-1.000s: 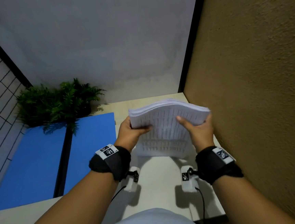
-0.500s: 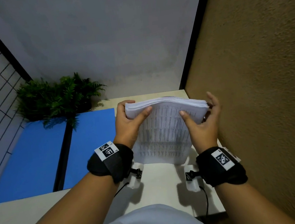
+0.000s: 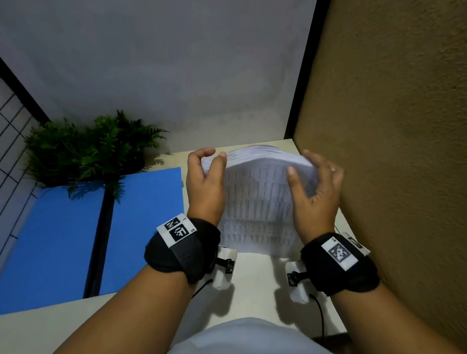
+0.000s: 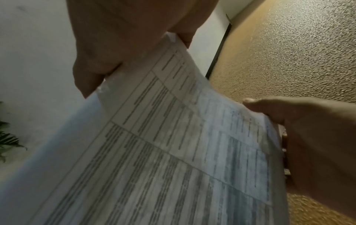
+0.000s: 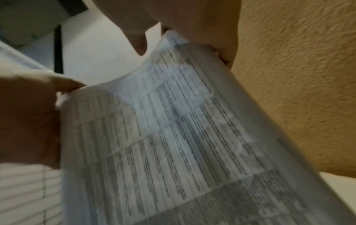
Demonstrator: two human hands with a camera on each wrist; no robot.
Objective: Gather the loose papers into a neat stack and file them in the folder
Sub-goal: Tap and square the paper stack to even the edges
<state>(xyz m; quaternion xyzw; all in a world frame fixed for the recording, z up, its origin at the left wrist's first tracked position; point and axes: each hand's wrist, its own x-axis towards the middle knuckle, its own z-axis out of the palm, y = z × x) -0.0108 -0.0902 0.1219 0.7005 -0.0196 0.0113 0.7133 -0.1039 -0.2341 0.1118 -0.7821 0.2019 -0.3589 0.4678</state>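
A thick stack of printed papers (image 3: 259, 200) stands on its lower edge on the cream table (image 3: 253, 290), leaning toward me. My left hand (image 3: 202, 176) grips its upper left corner, thumb on the printed face and fingers curled over the top. My right hand (image 3: 313, 186) holds the upper right side, thumb in front and fingers behind. The table-printed sheets (image 4: 173, 152) fill the left wrist view, and the same sheets (image 5: 173, 144) fill the right wrist view. An open blue folder (image 3: 71, 236) lies flat to the left of the stack.
A green fern-like plant (image 3: 86, 150) stands behind the folder at the table's back left. A brown textured wall (image 3: 406, 133) runs close along the right of my right hand. A grey wall (image 3: 159, 56) closes the back.
The stack has tipped from nearly flat in the air to upright, its lower edge down at the table. Both hands shifted up to its top corners.
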